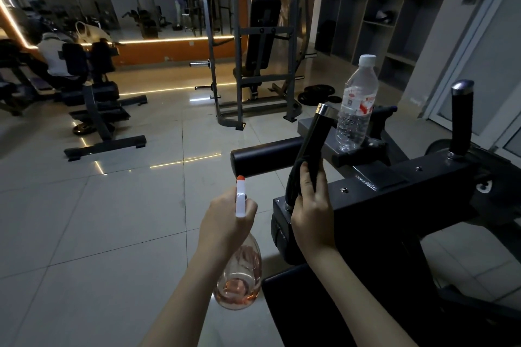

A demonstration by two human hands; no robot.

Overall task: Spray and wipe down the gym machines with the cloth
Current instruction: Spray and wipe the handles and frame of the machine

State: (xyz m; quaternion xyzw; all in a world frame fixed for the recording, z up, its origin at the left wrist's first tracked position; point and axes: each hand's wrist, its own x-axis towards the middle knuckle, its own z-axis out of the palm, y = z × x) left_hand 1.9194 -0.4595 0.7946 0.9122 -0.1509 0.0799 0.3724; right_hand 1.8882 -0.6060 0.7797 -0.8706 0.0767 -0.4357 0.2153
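Right hand [308, 205] around cloth [298, 169] on handle [315, 132]

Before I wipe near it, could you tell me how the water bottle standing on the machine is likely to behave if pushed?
The water bottle stands tall and narrow on the machine frame, so a push would probably tip it, and being round it might roll. Its thin ribbed plastic likely dents when squeezed. Its fill level, hence weight, is unclear.
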